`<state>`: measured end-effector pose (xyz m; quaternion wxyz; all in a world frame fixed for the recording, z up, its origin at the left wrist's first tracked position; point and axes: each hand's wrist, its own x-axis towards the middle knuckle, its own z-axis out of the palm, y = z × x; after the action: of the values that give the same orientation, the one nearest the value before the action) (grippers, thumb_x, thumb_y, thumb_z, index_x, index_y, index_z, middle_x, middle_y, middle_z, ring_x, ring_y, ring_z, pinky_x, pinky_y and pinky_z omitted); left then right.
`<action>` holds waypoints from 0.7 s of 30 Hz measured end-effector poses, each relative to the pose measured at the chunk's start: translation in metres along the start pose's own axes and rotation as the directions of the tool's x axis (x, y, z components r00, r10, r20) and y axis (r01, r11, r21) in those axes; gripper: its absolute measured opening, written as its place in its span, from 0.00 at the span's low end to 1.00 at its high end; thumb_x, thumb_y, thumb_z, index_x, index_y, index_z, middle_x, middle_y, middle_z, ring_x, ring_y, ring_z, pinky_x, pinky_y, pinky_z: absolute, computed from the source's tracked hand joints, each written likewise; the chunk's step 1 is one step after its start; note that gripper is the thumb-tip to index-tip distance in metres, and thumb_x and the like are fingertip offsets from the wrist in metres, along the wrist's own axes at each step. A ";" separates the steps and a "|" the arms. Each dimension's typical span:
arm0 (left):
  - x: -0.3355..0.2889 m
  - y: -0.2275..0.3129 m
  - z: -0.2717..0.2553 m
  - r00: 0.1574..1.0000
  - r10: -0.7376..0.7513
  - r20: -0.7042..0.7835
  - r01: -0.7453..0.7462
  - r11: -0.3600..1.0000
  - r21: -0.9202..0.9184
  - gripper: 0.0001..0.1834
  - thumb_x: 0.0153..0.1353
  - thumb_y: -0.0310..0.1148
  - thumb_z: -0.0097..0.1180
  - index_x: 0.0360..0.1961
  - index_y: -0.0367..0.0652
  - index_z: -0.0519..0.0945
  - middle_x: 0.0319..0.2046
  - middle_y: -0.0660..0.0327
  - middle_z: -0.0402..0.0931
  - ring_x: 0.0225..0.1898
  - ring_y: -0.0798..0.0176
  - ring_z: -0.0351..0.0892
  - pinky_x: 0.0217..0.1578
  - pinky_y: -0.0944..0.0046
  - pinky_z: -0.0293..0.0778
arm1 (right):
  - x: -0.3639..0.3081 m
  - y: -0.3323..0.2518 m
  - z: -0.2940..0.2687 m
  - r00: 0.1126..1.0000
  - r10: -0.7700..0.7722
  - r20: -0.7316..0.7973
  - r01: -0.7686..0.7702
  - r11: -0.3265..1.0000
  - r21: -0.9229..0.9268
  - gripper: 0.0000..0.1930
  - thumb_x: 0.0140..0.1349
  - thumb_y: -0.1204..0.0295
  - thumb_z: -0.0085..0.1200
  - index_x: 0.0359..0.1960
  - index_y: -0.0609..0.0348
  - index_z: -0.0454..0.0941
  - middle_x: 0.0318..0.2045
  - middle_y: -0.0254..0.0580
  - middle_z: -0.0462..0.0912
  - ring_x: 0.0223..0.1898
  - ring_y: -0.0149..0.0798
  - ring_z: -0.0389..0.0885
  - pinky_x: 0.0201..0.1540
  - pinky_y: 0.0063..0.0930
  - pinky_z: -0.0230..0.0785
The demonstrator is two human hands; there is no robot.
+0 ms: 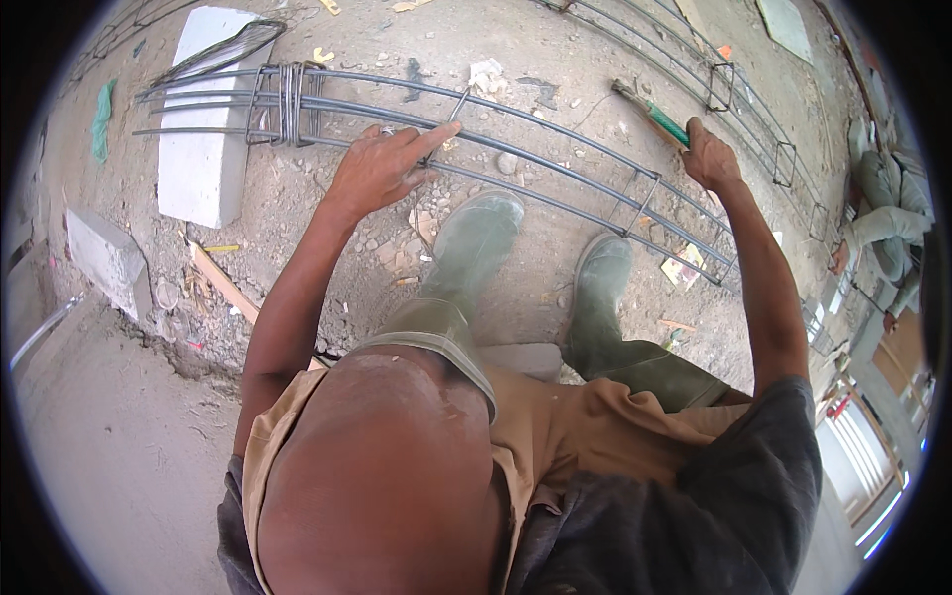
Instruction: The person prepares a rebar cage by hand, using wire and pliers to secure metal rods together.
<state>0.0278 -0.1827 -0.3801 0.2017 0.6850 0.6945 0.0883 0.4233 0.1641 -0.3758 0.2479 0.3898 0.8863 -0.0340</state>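
A long cage of steel rebar (555, 149) stretches across the ground in front of my boots, with square stirrups around its bars. My left hand (382, 169) is closed on one stirrup (459, 104) where it meets the bars, index finger lying along it. Off to the right, beyond the bars, my right hand (711, 157) grips a green-handled tool (662, 121). Its dark metal head points away to the upper left, too small to tell its kind. Several stirrups (293, 104) are bunched together near the cage's left end.
A pale concrete block (203, 164) lies under the cage's left end, with a coil of wire (223, 50) on it. Another block (107, 260) sits nearer left. A second rebar cage (734, 89) runs at the upper right. A co-worker (888, 213) crouches far right.
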 end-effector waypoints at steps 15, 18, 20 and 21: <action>-0.025 0.007 0.003 0.955 -0.014 -0.295 -0.021 0.993 -0.117 0.42 0.56 0.43 0.65 0.71 0.59 0.61 0.45 0.56 0.79 0.47 0.52 0.78 0.55 0.47 0.67 | -0.131 -0.194 -0.141 0.636 -0.439 0.634 -0.660 0.116 0.742 0.11 0.45 0.83 0.49 0.33 0.65 0.74 0.40 0.57 0.84 0.36 0.43 0.86 0.38 0.27 0.75; -0.040 0.023 0.010 0.891 -0.079 -0.447 0.063 0.997 -0.050 0.35 0.59 0.39 0.64 0.66 0.46 0.66 0.47 0.52 0.76 0.49 0.49 0.76 0.54 0.49 0.69 | -0.138 -0.213 -0.125 0.537 -0.503 0.678 -0.743 0.100 0.662 0.16 0.45 0.83 0.46 0.38 0.69 0.76 0.42 0.58 0.84 0.41 0.44 0.86 0.34 0.25 0.75; -0.060 0.034 0.028 0.827 -0.348 -0.442 0.155 0.896 -0.416 0.26 0.61 0.34 0.62 0.59 0.39 0.71 0.48 0.49 0.74 0.48 0.48 0.76 0.51 0.53 0.71 | -0.142 -0.222 -0.118 0.536 -0.526 0.661 -0.729 0.106 0.676 0.21 0.46 0.84 0.44 0.45 0.72 0.76 0.44 0.58 0.83 0.44 0.45 0.86 0.30 0.22 0.76; -0.065 0.047 0.029 0.797 -0.437 -0.417 0.165 0.821 -0.547 0.18 0.66 0.33 0.57 0.54 0.38 0.74 0.47 0.50 0.76 0.47 0.53 0.78 0.47 0.57 0.73 | -0.138 -0.224 -0.116 0.473 -0.542 0.694 -0.762 0.143 0.631 0.25 0.47 0.84 0.45 0.51 0.75 0.73 0.48 0.59 0.80 0.48 0.47 0.84 0.34 0.27 0.81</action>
<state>0.0814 -0.2493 -0.3767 0.1807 0.4376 0.7807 0.4080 0.2960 -0.0552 -0.2394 0.3373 0.4496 0.3148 -0.7649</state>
